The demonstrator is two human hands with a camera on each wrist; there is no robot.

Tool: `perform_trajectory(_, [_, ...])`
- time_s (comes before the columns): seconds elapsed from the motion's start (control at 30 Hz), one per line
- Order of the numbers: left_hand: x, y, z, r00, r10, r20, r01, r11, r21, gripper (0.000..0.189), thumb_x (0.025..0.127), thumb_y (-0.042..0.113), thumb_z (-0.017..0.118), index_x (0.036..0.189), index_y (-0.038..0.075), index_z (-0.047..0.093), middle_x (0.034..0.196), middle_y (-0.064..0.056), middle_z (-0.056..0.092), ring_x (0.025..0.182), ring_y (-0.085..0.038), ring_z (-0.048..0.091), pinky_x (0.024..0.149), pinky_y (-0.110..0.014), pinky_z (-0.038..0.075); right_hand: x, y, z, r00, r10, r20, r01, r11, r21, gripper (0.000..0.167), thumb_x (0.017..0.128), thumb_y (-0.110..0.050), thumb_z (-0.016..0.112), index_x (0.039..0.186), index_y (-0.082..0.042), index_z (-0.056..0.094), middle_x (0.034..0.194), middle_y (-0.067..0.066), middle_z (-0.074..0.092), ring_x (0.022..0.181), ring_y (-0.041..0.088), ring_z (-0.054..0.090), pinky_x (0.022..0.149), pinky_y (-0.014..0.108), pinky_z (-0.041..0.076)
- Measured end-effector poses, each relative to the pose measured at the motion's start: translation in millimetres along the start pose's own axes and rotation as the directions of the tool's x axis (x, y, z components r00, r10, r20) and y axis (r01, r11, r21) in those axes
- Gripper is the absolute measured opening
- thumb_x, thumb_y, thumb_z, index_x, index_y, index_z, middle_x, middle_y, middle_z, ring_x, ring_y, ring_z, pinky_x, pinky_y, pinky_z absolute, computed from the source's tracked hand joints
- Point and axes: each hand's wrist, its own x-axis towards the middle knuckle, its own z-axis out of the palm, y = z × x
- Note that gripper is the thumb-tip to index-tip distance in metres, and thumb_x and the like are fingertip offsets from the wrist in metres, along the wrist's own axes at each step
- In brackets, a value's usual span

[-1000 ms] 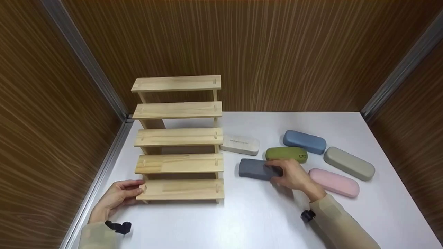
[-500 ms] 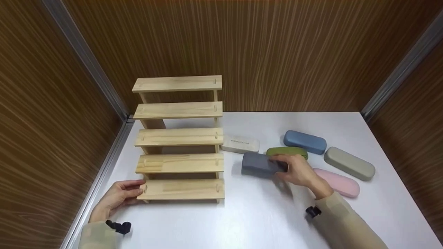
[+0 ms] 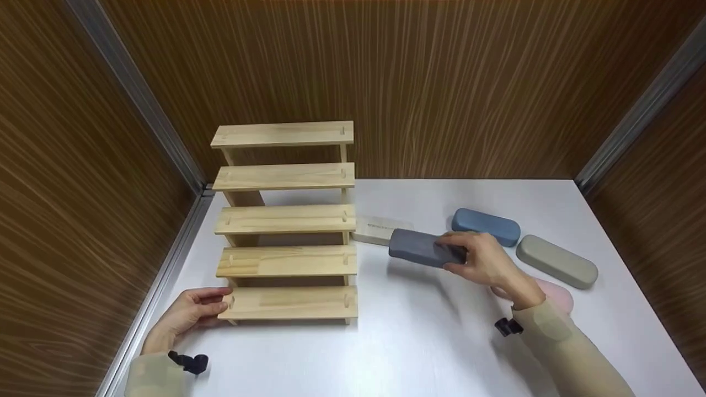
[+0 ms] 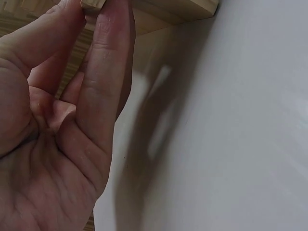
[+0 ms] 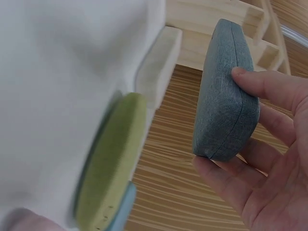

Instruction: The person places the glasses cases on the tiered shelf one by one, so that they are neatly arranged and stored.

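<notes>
One slate-grey case (image 3: pixel 416 249) is clasped in the right hand (image 3: pixel 485 263) — the left hand (image 3: pixel 186 313), well apart, pinches the lowest shelf (image 3: pixel 289 303).

Wood-grain walls (image 3: pixel 430 88), white tabletop (image 3: pixel 342 358)

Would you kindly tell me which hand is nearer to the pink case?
The right hand is nearer: holding the dark grey case, it is just left of the partly hidden pink case. The left hand is across the table, pinching the end of the lowest wooden shelf.
</notes>
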Motion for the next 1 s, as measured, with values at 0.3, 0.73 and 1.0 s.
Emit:
perform_trajectory(0.3, [-4.3, 1.1, -0.6, 1.0, -0.007, -0.022, 0.007, 1.0, 0.019, 0.033, 0.104, 0.005, 0.078, 0.128, 0.028, 0.084, 0.108, 0.014, 0.08, 0.097, -0.003, 0.079, 0.088, -0.022, 0.071, 14.4, -12.6, -25.5, 1.0, -0.016, 0.011, 0.017, 1.0, -0.007, 0.046, 0.079, -0.007, 0.095, 0.124, -0.01, 0.085, 0.119, 0.013, 0.087, 0.089, 0.017, 0.072, 0.074, 0.029, 0.057])
perform_trajectory(0.73, [0.7, 2.4, 1.6, 1.0, 0.001, -0.003, -0.001, 1.0, 0.003, 0.034, 0.103, 0.004, 0.079, 0.135, 0.017, 0.081, 0.111, 0.011, 0.082, 0.1, -0.005, 0.081, 0.092, -0.021, 0.07, 40.8, -32.2, -50.8, 0.996, -0.091, 0.02, 0.091, 0.995, 0.034, 0.043, 0.082, -0.005, 0.092, 0.125, -0.01, 0.084, 0.124, 0.011, 0.085, 0.099, 0.024, 0.079, 0.08, 0.037, 0.065])
perform_trajectory(1.0, [-0.3, 1.7, 0.6, 1.0, -0.018, 0.007, 0.018, 0.999, -0.027, 0.036, 0.105, 0.004, 0.077, 0.139, 0.014, 0.078, 0.115, 0.01, 0.082, 0.102, -0.007, 0.082, 0.093, -0.025, 0.071, 61.3, -43.9, -60.3, 0.984, -0.179, -0.014, 0.179, 0.983, 0.049, 0.043, 0.08, -0.004, 0.092, 0.122, -0.008, 0.085, 0.121, 0.012, 0.086, 0.1, 0.028, 0.082, 0.075, 0.034, 0.065])
